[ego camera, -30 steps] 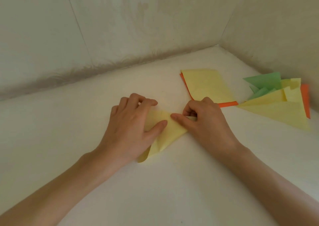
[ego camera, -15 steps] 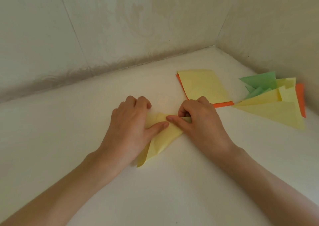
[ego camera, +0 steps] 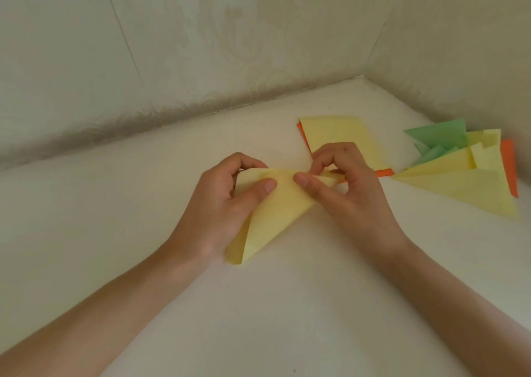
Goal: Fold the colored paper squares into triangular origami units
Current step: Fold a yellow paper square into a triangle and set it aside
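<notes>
At mid-frame, over the white worktop, grips a half-folded yellow paper with both hands: left hand curled round its far edge, thumb on top; right hand pinching the corner at frame right. Looks mid-fold on one unit; next calls for lining up edges, then pressing the crease flat

Both hands pinch yellow paper – white table.

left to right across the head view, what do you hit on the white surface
left hand → folded yellow paper piece → right hand → pile of green, yellow and orange folded paper triangles
</notes>
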A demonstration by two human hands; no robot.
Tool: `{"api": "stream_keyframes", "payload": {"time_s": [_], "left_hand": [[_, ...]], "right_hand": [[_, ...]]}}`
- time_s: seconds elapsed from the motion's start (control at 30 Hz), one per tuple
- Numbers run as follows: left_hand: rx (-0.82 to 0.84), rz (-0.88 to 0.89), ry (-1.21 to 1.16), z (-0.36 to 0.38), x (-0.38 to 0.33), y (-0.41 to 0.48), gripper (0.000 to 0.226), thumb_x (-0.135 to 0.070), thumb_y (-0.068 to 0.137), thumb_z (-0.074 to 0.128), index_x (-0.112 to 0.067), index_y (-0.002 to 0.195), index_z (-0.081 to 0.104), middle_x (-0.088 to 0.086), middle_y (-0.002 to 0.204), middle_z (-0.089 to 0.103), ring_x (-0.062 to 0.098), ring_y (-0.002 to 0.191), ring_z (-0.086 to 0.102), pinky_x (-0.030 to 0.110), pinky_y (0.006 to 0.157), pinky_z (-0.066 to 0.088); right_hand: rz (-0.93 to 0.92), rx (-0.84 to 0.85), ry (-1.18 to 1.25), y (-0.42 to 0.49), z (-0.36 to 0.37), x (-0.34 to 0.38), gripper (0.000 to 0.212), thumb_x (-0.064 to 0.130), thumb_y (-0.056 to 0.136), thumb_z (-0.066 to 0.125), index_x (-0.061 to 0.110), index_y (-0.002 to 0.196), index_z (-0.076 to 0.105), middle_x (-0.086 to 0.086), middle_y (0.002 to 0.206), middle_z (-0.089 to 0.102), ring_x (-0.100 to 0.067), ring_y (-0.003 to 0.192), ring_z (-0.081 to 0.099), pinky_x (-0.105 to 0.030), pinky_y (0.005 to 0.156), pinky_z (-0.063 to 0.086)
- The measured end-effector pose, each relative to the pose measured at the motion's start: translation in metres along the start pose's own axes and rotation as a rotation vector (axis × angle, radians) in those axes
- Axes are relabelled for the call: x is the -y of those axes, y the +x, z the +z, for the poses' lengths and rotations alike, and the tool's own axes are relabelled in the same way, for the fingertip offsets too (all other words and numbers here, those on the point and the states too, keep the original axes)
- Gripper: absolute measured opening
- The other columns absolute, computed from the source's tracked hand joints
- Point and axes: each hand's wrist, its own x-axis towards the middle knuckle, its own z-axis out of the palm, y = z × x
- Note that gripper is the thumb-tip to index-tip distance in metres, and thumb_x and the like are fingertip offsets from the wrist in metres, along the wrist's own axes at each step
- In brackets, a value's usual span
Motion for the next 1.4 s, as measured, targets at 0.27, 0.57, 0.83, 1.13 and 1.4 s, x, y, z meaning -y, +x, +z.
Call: {"api": "stream_keyframes", "payload": {"time_s": [0.27, 0.57, 0.83, 1.13, 1.4], "left_hand": [[-0.015, -0.019, -0.16, -0.004, -0.004, -0.001, 0.02, -0.021, 0.073, 0.068, -0.025, 0.091, 0.062, -0.003, 0.067, 0.063, 0.011, 0.062, 0.056, 0.02, 0.052, 0.043], [-0.008, 0.034, -0.154, -0.002, -0.007, -0.002, 0.018, -0.008, 0.082, 0.065, -0.024, 0.09, 0.068, -0.01, 0.074, 0.064, 0.009, 0.068, 0.055, 0.016, 0.057, 0.043], [0.039, 0.072, -0.101, -0.003, -0.008, -0.002, 0.024, -0.01, 0.086, 0.062, -0.028, 0.101, 0.068, -0.01, 0.074, 0.063, 0.005, 0.068, 0.054, 0.013, 0.059, 0.042], [0.001, 0.125, 0.024, -0.007, -0.008, 0.002, 0.015, -0.011, 0.087, 0.062, -0.023, 0.086, 0.071, -0.019, 0.079, 0.068, -0.006, 0.065, 0.052, 0.005, 0.06, 0.037], [0.047, 0.178, 0.033, -0.011, -0.009, 0.005, 0.013, -0.014, 0.082, 0.063, -0.023, 0.087, 0.07, -0.018, 0.081, 0.071, -0.005, 0.078, 0.061, 0.008, 0.07, 0.042]], "right_hand": [[0.17, 0.081, 0.475, 0.002, -0.009, 0.006, 0.038, 0.024, 0.071, 0.065, 0.013, 0.107, 0.055, 0.0, 0.061, 0.062, -0.012, 0.058, 0.06, -0.023, 0.056, 0.048], [0.158, 0.061, 0.52, 0.003, -0.008, 0.004, 0.011, 0.012, 0.078, 0.063, 0.009, 0.088, 0.059, -0.001, 0.056, 0.061, -0.014, 0.052, 0.058, -0.023, 0.048, 0.046], [0.14, 0.029, 0.524, 0.003, -0.008, 0.003, 0.006, 0.003, 0.085, 0.06, 0.009, 0.085, 0.059, 0.001, 0.051, 0.057, -0.013, 0.048, 0.056, -0.024, 0.047, 0.046], [0.141, 0.03, 0.514, 0.002, -0.007, 0.003, 0.005, 0.005, 0.082, 0.062, 0.009, 0.085, 0.06, -0.002, 0.051, 0.056, -0.014, 0.046, 0.055, -0.024, 0.047, 0.046], [0.144, -0.003, 0.539, 0.0, -0.008, 0.008, 0.013, 0.016, 0.072, 0.065, 0.009, 0.082, 0.06, 0.002, 0.049, 0.056, -0.014, 0.045, 0.053, -0.025, 0.047, 0.047]]}}
